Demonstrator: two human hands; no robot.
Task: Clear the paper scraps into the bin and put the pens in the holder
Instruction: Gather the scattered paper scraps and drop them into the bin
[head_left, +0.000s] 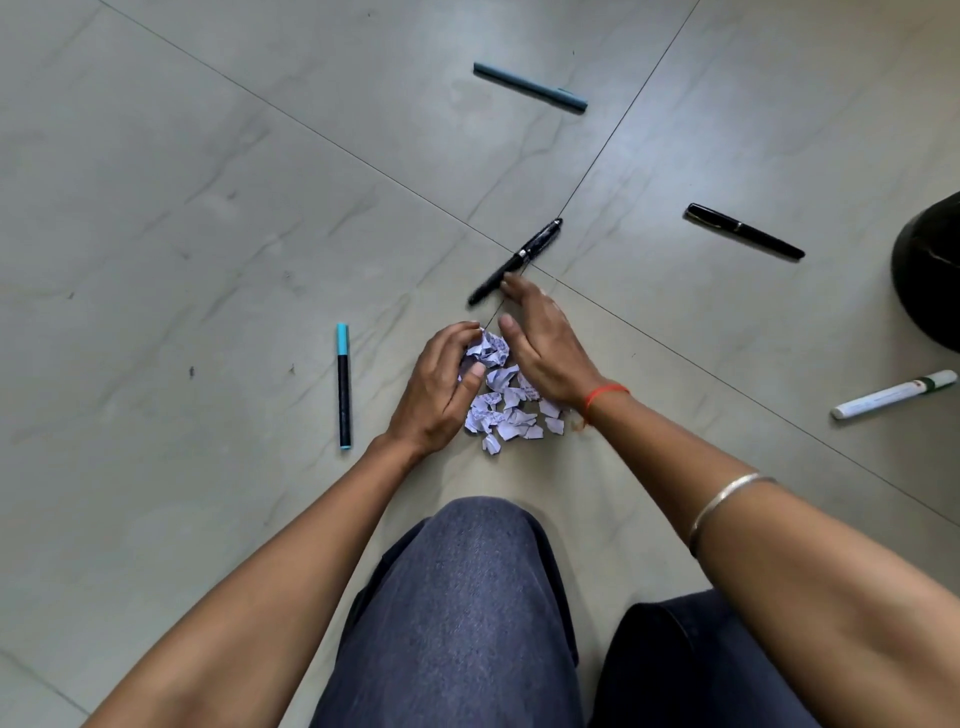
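Scraps (506, 400): light, loose, scatter easily; scoop from both sides w/ left hand (441, 389) curled on some, right hand (545, 343) open, empty.

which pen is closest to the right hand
The black pen lying across the tile joint; the right hand has its fingertips right beside it. The other four lie well away.

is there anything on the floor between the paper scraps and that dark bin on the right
Nothing visible blocks it. The paper scraps sit between the left hand and right hand, and the floor toward the bin is bare tile. A black pen lies beyond that line and a white marker nearer the person.
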